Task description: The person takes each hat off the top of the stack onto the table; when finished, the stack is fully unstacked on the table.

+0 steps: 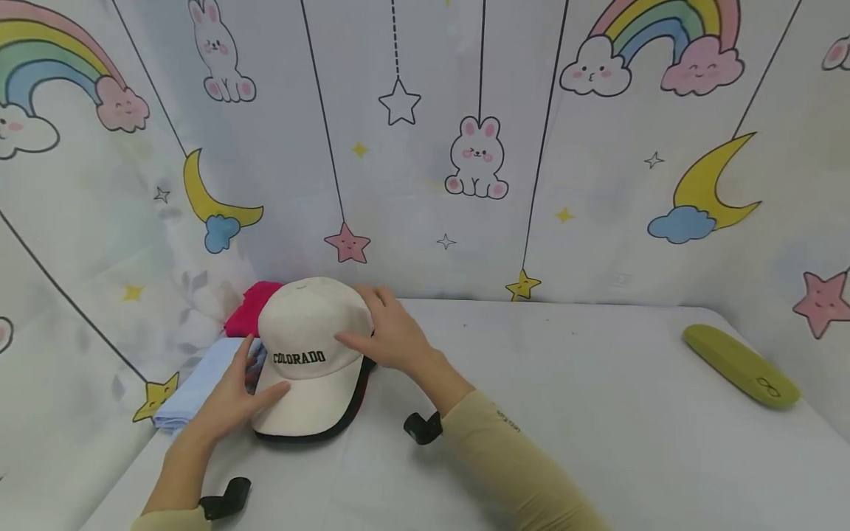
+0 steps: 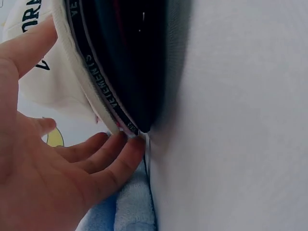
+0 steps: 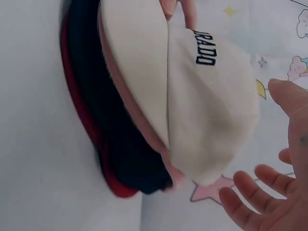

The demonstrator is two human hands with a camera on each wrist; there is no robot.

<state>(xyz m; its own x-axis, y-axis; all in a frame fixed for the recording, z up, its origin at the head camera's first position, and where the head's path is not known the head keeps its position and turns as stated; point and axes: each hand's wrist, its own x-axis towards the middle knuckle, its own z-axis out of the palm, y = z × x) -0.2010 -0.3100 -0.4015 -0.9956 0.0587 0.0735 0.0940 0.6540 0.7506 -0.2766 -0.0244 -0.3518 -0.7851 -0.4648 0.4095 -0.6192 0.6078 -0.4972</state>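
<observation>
Evidently centred on the cream COLORADO baseball cap [image 1: 312, 313], lying directly between left hand [image 1: 232, 398] and right hand [image 1: 395, 332]. Note place: left part of the white table [image 1: 531, 405], just beside the folded light-blue towel [image 1: 206, 376], with crimson cloth [image 1: 249, 313] behind. Found stacked on a navy cap [image 3: 127, 159], with a red edge showing lower still.

Read long axis as running from crown, at the far end, to brim, pointing back toward the person and slightly left. Judge left hand nearer to brim, right hand nearer to crown; hence take the diagonal across the cap as the governing line for any two-handed hold.

Record left fingers as spread and gently bent, thumb over the brim, fingertips at its side edge, nothing gripped. Cannot quite tell, in dim light, whether also touching the navy cap. Record right fingers as loosely spread, thumb well apart, nothing held; see a narrow gap to the crown in right wrist view.
</observation>
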